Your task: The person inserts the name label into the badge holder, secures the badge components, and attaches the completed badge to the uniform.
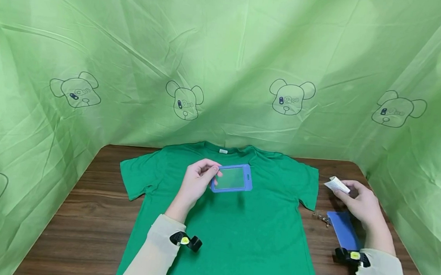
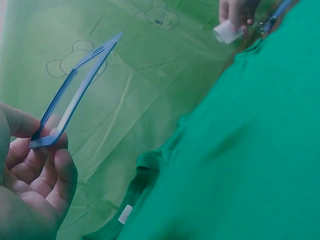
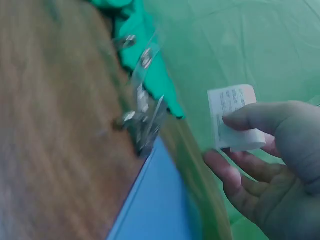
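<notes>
Blue-framed clear plastic badge holder (image 1: pixel 233 178): held above the chest of a green cotton T-shirt (image 1: pixel 236 233) spread on the brown wooden desk (image 1: pixel 82 213), left hand (image 1: pixel 197 183) grip pinching its left edge. Likely light, thin, flexible, slippery; best held by the frame. Folded white paper slip (image 1: pixel 337 184): far right, pinched in right hand (image 1: pixel 360 204) grip; light, easily creased.

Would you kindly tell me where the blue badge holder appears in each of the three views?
Head view: the badge holder sits at centre, pinched by the left hand above the green T-shirt.
Left wrist view: seen edge-on at upper left, held by the fingers.
Right wrist view: not in it.
Shared landmark: the white folded paper, held by the right hand.
</notes>
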`<move>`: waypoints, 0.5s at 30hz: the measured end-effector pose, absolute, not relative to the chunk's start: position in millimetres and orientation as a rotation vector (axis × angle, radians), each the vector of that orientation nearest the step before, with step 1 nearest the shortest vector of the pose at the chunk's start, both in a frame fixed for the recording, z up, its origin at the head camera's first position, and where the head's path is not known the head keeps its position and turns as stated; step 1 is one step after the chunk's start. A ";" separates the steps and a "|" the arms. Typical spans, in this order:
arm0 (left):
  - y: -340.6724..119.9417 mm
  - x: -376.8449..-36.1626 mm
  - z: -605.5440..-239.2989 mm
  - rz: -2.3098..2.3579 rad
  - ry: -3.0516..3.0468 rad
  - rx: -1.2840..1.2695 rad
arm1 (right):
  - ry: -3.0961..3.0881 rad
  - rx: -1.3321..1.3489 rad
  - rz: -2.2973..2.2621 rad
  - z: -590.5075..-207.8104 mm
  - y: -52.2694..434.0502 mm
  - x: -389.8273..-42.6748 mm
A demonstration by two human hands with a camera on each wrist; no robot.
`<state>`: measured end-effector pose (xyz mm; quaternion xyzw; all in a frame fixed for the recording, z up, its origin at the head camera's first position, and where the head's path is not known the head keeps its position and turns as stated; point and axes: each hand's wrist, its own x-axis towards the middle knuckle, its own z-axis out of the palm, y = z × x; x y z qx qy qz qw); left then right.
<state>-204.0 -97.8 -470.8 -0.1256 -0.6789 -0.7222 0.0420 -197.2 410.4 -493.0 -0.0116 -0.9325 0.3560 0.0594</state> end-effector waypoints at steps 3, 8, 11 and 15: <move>-98.0 -203.7 -470.4 -2.210 -2.082 -0.384 | -2.780 -0.044 1.251 -486.1 405.2 -196.3; -97.8 -203.1 -469.4 -2.213 -2.082 -0.383 | -2.713 -0.083 1.420 -477.0 399.2 -196.7; -97.6 -203.2 -469.1 -2.217 -2.081 -0.379 | -2.653 -0.057 1.509 -472.6 395.8 -196.9; -97.6 -202.9 -468.2 -2.216 -2.082 -0.376 | -2.610 0.064 1.561 -466.8 389.9 -196.1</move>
